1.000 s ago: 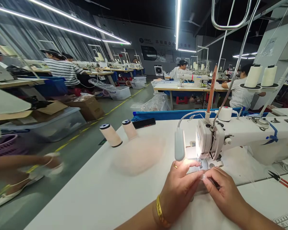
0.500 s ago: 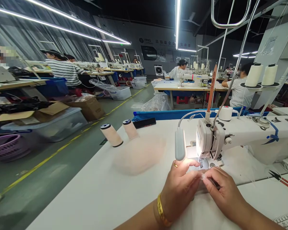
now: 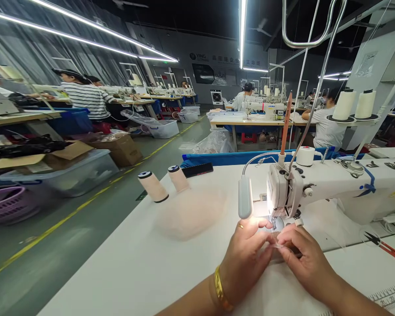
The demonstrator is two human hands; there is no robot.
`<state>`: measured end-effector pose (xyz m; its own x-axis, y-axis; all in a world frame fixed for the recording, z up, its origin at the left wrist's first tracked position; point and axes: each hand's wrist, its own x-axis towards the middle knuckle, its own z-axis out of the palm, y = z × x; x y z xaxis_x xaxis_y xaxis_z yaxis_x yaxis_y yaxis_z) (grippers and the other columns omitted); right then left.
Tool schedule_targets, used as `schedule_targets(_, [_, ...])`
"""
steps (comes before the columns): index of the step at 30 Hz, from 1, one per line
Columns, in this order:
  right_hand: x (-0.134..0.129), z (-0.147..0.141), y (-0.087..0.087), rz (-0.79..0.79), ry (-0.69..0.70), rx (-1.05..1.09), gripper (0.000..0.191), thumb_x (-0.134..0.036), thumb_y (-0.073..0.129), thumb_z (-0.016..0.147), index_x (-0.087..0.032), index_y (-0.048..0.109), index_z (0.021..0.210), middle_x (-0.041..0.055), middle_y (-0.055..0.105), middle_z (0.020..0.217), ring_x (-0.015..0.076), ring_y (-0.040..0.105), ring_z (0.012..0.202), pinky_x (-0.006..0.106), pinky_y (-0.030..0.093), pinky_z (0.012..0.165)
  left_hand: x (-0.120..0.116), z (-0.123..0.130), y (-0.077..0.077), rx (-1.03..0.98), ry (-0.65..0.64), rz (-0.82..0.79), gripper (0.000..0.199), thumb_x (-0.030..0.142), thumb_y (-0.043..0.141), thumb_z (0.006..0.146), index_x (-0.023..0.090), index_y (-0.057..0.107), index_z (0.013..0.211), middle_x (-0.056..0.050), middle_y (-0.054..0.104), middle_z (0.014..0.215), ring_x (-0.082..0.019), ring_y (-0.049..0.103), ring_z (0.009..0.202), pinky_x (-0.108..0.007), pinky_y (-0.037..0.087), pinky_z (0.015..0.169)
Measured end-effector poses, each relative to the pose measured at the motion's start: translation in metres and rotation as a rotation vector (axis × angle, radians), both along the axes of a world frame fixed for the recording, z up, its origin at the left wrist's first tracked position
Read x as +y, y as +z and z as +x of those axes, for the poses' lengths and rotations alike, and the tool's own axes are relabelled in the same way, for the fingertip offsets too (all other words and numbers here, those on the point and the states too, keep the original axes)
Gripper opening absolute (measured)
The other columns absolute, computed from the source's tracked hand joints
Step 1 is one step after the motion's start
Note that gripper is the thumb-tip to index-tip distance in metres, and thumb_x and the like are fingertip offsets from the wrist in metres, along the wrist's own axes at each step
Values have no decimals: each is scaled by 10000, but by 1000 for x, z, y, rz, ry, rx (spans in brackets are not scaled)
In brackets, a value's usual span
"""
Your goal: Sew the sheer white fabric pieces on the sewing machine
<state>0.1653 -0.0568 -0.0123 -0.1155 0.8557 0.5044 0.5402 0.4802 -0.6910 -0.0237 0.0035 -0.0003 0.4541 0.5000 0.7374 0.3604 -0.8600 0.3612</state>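
Observation:
Sheer pale fabric (image 3: 276,246) is pinched between the fingertips of both my hands, just in front of the needle area of a white sewing machine (image 3: 279,184). My left hand (image 3: 250,250), with a ring and a gold bracelet, grips it from the left, its index finger close to the presser foot (image 3: 276,223). From the right, my right hand (image 3: 304,254) holds the same fabric between thumb and fingers. More of the see-through cloth drapes toward me below the hands, hard to tell from the white tabletop. A small lamp (image 3: 245,197) lights the spot.
To the left lie a heap of sheer peach fabric (image 3: 191,213) and two thread cones (image 3: 153,186), with a black phone-like slab (image 3: 197,170) behind. Red-handled thread snips (image 3: 388,249) and a clear ruler (image 3: 391,296) lie at right. Other people sit at machines beyond.
The view has shifted slightly, so the machine sits a little further left. My fingertips have shifted slightly on the fabric, which stays pinched in both hands.

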Motion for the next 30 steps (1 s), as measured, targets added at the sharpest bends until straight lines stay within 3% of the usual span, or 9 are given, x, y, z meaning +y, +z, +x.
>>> schedule_targets(3, [-21, 11, 27, -87, 105, -5, 129, -242, 516, 1037, -265, 590, 934, 20, 692, 985, 210, 659, 944, 322, 532, 838, -19, -2, 17, 17, -114, -143, 140, 126, 570, 929, 236, 650, 898, -48, 687, 1072, -220, 630, 990, -365, 541, 861])
schedule_targets(6, [-46, 28, 61, -427, 198, 26, 98, -305, 616, 1015, -280, 629, 922, -11, 699, 917, 189, 676, 884, 269, 540, 781, -42, -3, 36, 0, -372, -428, 75, 232, 625, 977, 241, 632, 903, -25, 694, 1068, -193, 658, 995, -334, 559, 894])
schedule_targets(8, [-51, 37, 76, -671, 293, 109, 93, -300, 627, 1001, -267, 639, 915, -15, 693, 897, 170, 671, 811, 241, 540, 708, -50, -2, 40, 5, -520, -607, 98, 299, 650, 979, 242, 633, 901, -15, 704, 1044, -184, 674, 974, -308, 577, 867])
schedule_targets(10, [-41, 40, 77, -774, 333, 158, 83, -253, 591, 988, -242, 625, 914, -10, 688, 908, 135, 633, 671, 215, 503, 578, -47, 3, 33, 44, -502, -698, 101, 294, 637, 972, 237, 641, 889, -11, 711, 982, -185, 674, 916, -295, 582, 798])
schedule_targets(14, [6, 31, 50, -585, 153, -181, 157, -123, 545, 891, -220, 580, 773, -47, 612, 668, 110, 534, 513, 177, 349, 430, -23, 15, 2, 194, -76, -577, 207, 180, 633, 850, 206, 555, 659, 6, 634, 749, -187, 595, 763, -291, 516, 678])
schedule_targets(17, [33, 19, 31, -482, 47, -301, 202, -100, 576, 831, -223, 531, 676, -40, 606, 633, 128, 521, 543, 190, 287, 432, -8, 18, -12, 301, 139, -446, 178, 96, 647, 757, 197, 546, 651, -13, 633, 824, -214, 568, 818, -317, 489, 700])
schedule_targets(22, [44, 8, 20, -438, -63, -382, 271, -116, 611, 821, -233, 443, 643, -48, 584, 590, 128, 496, 490, 205, 255, 418, -3, 13, -10, 277, 116, -147, 160, 63, 664, 764, 213, 615, 793, -32, 639, 958, -222, 548, 870, -341, 480, 752])
schedule_targets(25, [42, 8, 14, -374, -115, -439, 269, -125, 612, 844, -238, 447, 665, -50, 579, 588, 130, 489, 480, 220, 244, 437, -2, 10, -10, 263, 21, 37, 248, 52, 599, 873, 205, 599, 678, -21, 641, 844, -197, 541, 810, -336, 460, 744])
schedule_targets(30, [29, 15, 4, -181, -184, -561, 165, -182, 607, 899, -243, 498, 791, 9, 621, 732, 177, 512, 570, 288, 229, 522, -1, 8, -13, 293, 12, 59, 281, 72, 590, 910, 197, 628, 661, -24, 628, 744, -200, 546, 791, -355, 462, 724])
